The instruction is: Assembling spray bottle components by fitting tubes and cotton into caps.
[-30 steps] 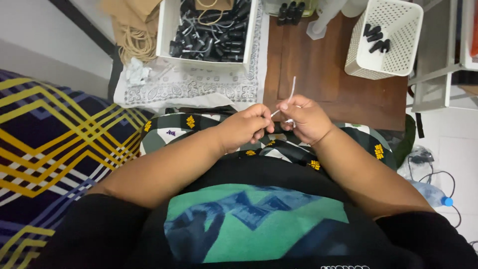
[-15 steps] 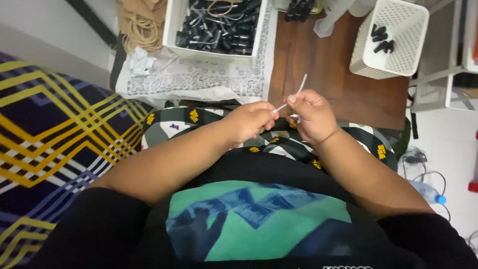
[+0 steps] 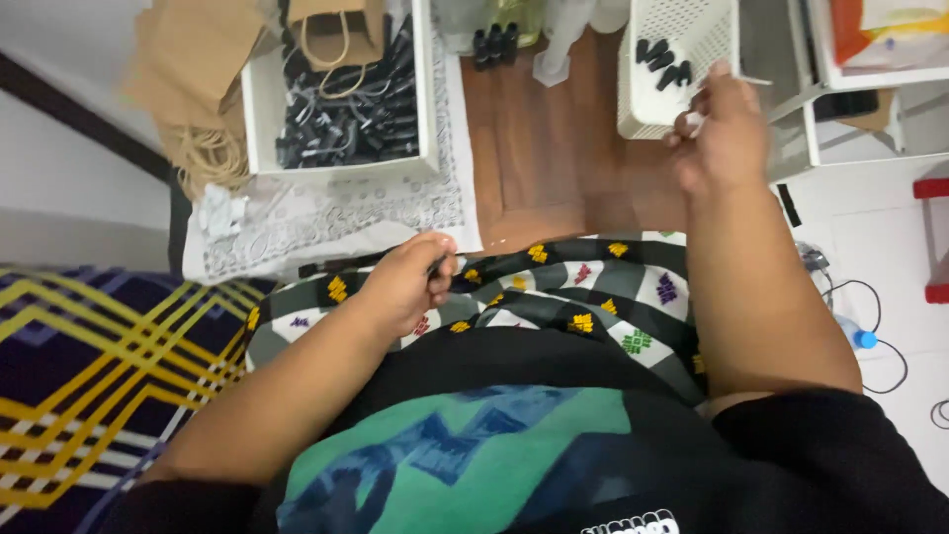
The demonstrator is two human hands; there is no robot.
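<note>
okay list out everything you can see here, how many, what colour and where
white basket: one, perforated plastic, top right on the floor, a few small black pieces inside
white box: one, top centre-left, full of small black pieces, with a brown paper bag on top
brown paper bags: a stack, top left beside the box
white lace cloth: one, under the box
dark bottles: about three, small, top centre
wooden floor: brown, between box and basket
checked cloth: one, green, white and black, over the lap
blanket: one, navy with yellow stripes, left
cables: black, far right
left hand: pinching a small dark piece over the lap
right hand: raised at the basket, holding a thin white piece
</note>
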